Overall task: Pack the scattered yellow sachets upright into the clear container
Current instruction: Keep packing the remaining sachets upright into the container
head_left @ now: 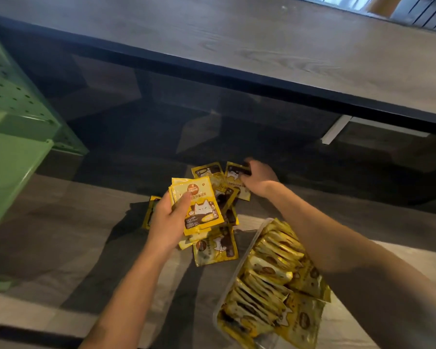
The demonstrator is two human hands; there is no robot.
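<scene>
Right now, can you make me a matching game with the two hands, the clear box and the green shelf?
Things:
1. left hand
2. right hand
3. clear container
4. green shelf

Places or states:
A. stands at the far left edge
B. reaches onto the far sachets on the floor
C. holds a small stack of yellow sachets
D. filled with rows of upright sachets

Pairs: 1-C, 2-B, 3-D, 4-A
</scene>
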